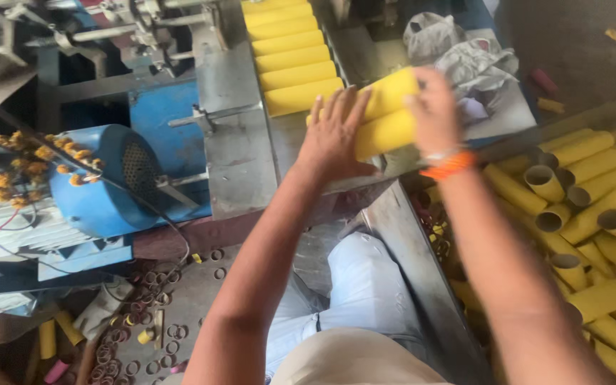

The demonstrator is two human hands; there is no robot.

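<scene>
Two yellow cardboard tubes point(386, 114) lie side by side between my hands, over the near end of a metal machine bed point(233, 150). My left hand point(333, 135) presses flat against their left ends. My right hand point(433, 107) covers their right ends, an orange band at its wrist. Beyond them a row of several more yellow tubes point(290, 50) lies across the bed, running away from me.
A heap of yellow tubes point(593, 207) fills the bin at right. A blue motor point(108, 178) and machine frame stand at left. Cardboard rings point(158, 306) litter the floor. Crumpled grey cloth point(465, 50) lies behind my right hand.
</scene>
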